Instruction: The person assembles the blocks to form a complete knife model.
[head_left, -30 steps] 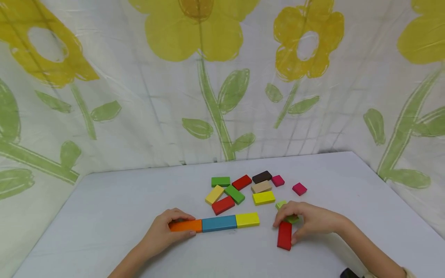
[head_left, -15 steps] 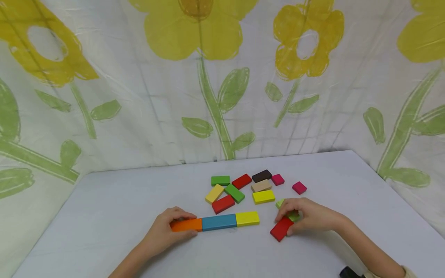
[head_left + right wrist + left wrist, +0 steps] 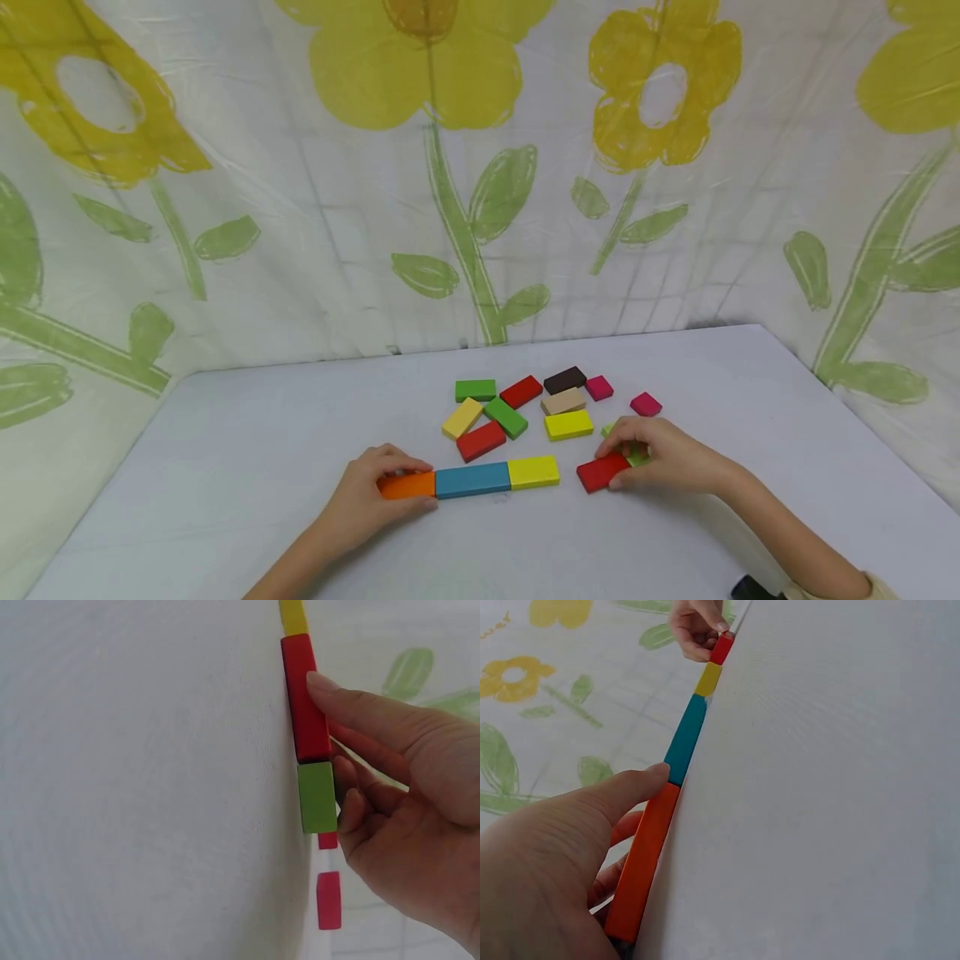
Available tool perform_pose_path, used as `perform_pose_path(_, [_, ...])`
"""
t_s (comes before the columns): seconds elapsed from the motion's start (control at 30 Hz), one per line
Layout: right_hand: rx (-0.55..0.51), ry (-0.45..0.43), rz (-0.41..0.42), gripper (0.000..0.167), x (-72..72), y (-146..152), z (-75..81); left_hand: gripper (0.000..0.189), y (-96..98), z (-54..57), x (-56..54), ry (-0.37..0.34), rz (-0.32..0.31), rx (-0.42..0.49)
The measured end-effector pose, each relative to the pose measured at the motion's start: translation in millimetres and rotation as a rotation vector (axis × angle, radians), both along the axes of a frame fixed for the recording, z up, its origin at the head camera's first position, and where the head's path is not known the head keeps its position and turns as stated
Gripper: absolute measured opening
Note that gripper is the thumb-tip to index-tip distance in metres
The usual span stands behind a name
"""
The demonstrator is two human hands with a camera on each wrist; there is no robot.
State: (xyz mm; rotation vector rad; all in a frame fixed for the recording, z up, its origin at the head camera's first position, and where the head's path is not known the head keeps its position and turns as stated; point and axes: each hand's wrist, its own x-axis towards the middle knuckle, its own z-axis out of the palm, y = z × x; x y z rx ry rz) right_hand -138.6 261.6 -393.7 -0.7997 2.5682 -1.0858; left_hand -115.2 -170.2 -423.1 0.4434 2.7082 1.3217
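Observation:
In the head view, my left hand (image 3: pixel 371 496) holds an orange block (image 3: pixel 408 485) between thumb and fingers. A blue block (image 3: pixel 472 481) and a yellow block (image 3: pixel 534 472) continue from it end to end in a row. The left wrist view shows my left thumb near the seam of the orange block (image 3: pixel 643 862) and the blue block (image 3: pixel 686 739). My right hand (image 3: pixel 667 454) pinches a red block (image 3: pixel 598 472), which lies nearly in line with the row, a small gap from the yellow one. A light green block (image 3: pixel 317 799) is beside the red block (image 3: pixel 306 712), partly hidden in the head view.
Behind the row lie loose blocks: green (image 3: pixel 476 390), red (image 3: pixel 481 441), tan (image 3: pixel 563 402), dark brown (image 3: pixel 566 380) and another yellow one (image 3: pixel 568 425), among several. Small pink blocks (image 3: pixel 646 405) sit farther right. A flowered curtain (image 3: pixel 345 250) hangs behind the white table (image 3: pixel 262 433).
My right hand has moved slightly away from me and turned the red block from pointing towards me to nearly in line with the row. My left hand has shifted slightly right along the orange block.

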Motion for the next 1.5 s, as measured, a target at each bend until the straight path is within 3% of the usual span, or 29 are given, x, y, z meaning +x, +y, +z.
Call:
perform_pose_path(0.77, [0.006, -0.057, -0.099, 0.032, -5.3, -16, 2.2, 0.025, 12.1, -1.9, 0.6, 0.014, 0.01, -0.004])
perform_pose_path(1.5, [0.009, -0.014, -0.12, 0.031, -4.0, -24, -1.8, 0.024, 13.1, -0.6, -1.3, -0.003, 0.028, -0.003])
